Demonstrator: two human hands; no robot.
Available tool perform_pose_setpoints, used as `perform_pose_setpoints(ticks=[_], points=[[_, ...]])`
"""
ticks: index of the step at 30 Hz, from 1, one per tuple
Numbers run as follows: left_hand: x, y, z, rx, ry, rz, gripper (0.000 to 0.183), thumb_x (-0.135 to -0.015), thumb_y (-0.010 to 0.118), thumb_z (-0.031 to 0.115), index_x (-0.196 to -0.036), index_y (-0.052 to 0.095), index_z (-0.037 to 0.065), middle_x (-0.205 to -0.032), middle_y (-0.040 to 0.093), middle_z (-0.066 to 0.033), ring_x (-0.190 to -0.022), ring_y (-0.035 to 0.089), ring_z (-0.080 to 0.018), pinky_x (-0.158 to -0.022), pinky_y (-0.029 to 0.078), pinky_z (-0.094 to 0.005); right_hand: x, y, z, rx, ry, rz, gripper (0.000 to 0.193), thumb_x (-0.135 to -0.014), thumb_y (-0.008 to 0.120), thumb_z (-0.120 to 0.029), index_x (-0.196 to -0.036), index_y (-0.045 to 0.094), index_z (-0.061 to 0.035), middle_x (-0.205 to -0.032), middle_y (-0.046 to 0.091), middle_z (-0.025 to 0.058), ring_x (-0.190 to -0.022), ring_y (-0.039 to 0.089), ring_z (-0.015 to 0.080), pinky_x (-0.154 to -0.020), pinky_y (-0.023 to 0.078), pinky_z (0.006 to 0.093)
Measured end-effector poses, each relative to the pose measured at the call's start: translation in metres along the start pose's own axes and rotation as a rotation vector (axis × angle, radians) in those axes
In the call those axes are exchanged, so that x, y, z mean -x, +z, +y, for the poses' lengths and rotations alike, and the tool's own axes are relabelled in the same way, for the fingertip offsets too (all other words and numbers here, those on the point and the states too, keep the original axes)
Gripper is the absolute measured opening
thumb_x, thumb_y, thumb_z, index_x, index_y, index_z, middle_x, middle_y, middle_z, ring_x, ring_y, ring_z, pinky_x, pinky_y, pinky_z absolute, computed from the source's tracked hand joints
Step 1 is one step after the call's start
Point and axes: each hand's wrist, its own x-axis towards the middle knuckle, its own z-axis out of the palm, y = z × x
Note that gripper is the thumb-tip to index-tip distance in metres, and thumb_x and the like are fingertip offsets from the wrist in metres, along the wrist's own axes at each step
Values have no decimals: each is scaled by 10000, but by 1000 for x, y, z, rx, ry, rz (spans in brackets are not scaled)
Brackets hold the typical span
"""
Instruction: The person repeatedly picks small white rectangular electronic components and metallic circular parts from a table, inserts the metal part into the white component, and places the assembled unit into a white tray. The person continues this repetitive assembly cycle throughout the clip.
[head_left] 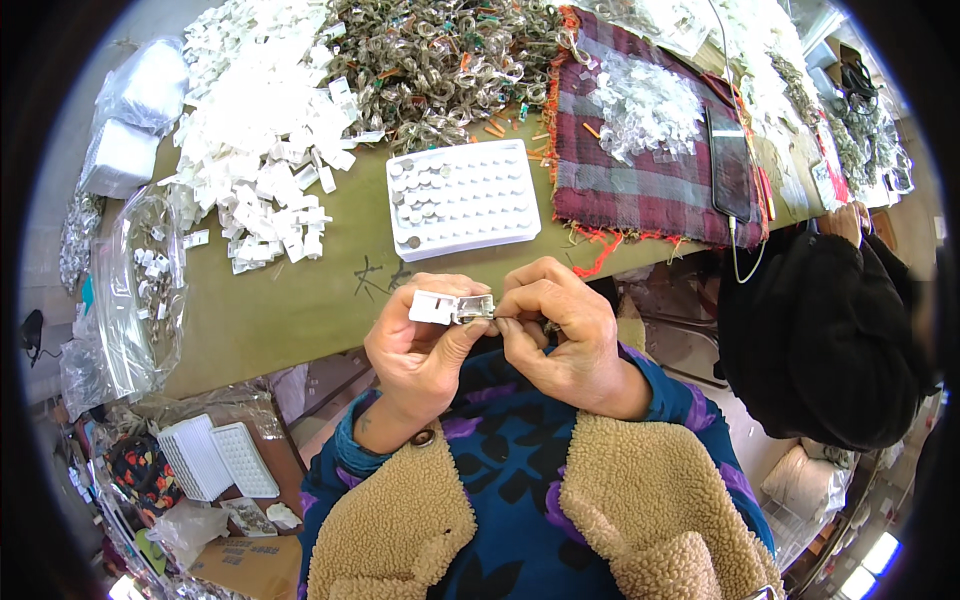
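My left hand (410, 360) is closed on a small white plastic hinged case (432, 307), pinched between thumb and fingers. A clear part with a metallic look (474, 308) sits at the case's right end. My right hand (570, 345) is closed too, its thumb and fingertips pinching at the edge of that clear part; the exact piece between them is too small to name. Something dark and small shows partly under my right fingers. Just beyond both hands stands a white tray (475, 249) with rows of round holes, several holding small silvery discs.
A heap of white plastic pieces (270, 130) lies at the far left, beside a pile of clear and dark coiled parts (440, 60). On the right, a plaid cloth (610, 195) carries clear pieces (650, 105) and a phone (728, 165) with a cable. Plastic bags (140, 290) edge the table's left.
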Motion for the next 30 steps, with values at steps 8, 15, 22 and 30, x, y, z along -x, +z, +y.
perform_pose_setpoints(ticks=[8,15,22,30], points=[[1,3,2,-16,-28,-16,221,-898,682,-43,-1081,560,-67,-1066,631,-159,-872,660,-165,-767,591,-296,0,-4,0,115,-86,50,169,-723,704,75,-842,632,-21,-894,579,73,-561,501,102,-519,424,246],[-1,1,2,-54,11,-24,232,-896,691,-32,-1088,568,-76,-1056,636,-152,-872,666,-166,-764,590,-295,-5,-2,6,25,-39,12,130,-797,698,60,-882,619,2,-913,606,73,-619,562,91,-537,462,248],[0,5,3,134,-65,3,238,-935,671,56,-1107,568,-73,-1053,663,-193,-777,668,-178,-686,582,-286,-1,-10,6,-714,588,-165,64,-902,654,-23,-907,615,27,-828,660,40,-626,593,67,-568,489,217],[2,-5,3,467,-399,-38,343,-961,644,83,-1258,566,-68,-1047,690,-186,-772,690,-191,-700,596,-290,-4,-8,5,68,-117,97,158,-839,701,9,-980,631,28,-842,660,95,-715,646,188,-631,517,288]])
